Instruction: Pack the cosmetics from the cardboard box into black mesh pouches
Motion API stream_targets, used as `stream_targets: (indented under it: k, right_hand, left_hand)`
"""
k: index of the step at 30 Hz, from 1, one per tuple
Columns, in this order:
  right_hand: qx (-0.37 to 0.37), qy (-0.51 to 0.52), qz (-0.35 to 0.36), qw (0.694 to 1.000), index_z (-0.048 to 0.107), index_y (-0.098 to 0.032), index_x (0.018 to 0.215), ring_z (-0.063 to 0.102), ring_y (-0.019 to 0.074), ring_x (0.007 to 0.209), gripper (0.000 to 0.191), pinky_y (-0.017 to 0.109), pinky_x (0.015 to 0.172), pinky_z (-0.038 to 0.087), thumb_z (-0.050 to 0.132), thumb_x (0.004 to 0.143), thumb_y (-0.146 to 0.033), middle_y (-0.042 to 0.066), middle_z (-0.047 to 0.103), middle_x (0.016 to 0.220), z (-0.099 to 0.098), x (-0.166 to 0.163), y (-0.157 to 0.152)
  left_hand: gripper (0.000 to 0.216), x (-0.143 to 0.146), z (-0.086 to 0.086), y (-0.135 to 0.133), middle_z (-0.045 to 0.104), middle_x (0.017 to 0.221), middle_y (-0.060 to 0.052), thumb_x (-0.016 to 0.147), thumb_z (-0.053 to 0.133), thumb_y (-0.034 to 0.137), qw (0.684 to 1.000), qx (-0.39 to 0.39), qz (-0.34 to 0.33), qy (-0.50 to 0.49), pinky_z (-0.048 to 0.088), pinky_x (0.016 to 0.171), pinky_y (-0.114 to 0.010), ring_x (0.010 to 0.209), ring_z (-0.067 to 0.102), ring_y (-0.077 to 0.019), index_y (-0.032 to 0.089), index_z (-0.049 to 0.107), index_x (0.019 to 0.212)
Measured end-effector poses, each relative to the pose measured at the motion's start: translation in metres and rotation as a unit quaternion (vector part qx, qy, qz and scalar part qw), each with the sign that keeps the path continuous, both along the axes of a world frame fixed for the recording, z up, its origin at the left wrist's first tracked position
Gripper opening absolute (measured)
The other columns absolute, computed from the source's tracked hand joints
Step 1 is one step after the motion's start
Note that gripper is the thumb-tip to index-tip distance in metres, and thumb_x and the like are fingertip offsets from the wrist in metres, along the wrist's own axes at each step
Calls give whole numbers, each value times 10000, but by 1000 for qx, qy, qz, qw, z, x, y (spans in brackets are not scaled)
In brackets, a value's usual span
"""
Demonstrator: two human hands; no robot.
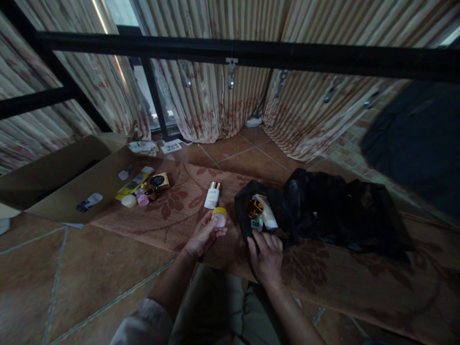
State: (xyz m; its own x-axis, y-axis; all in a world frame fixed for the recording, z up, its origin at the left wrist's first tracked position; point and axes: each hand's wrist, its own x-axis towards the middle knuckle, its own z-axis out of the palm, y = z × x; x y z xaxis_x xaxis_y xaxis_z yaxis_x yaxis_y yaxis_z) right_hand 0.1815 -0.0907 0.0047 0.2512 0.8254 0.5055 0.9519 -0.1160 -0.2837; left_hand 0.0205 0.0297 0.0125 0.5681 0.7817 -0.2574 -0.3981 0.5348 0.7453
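Observation:
My left hand (204, 235) is closed around a small cosmetic jar (220, 219) with a pale body and a yellow lid. Just beyond it, a white bottle with a gold cap (212, 195) lies on the rug. The fingers of my right hand (266, 256) are curled over the near edge of an open black plastic bag (243, 203). Inside the bag are a white tube (269, 214), an amber-coloured round item (255, 208) and a small green-and-white pack (256, 223). My right fingertips are partly hidden by the bag's rim.
On the left stands an open cardboard box (108, 179), with several cosmetics beside it, among them a round white jar (128, 201) and a black-and-gold box (159, 181). Another black bag (345, 211) lies on the patterned rug (187, 175) to the right. Striped curtains (223, 100) hang behind.

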Motion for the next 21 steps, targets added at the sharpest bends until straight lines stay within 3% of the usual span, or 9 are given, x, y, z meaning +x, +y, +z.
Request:
stream_targets:
  k: [8, 21]
  right_hand:
    - [10, -6, 0, 1000, 599, -190, 1073, 479, 185, 826, 272, 330, 756, 336, 440, 906, -334, 56, 605, 857, -2, 1, 0]
    - [7, -6, 0, 1000, 597, -189, 1075, 477, 185, 834, 271, 328, 765, 334, 444, 906, -336, 55, 604, 857, -2, 0, -1]
  left_hand:
    - [396, 4, -1, 0, 677, 905, -84, 775, 618, 430, 999, -36, 37, -6, 464, 525, -187, 531, 573, -68, 151, 551, 1049]
    - [490, 2, 5, 0, 658, 966, -48, 643, 747, 166, 1000, -20, 3, 15, 483, 619, -202, 635, 609, -74, 183, 542, 1088]
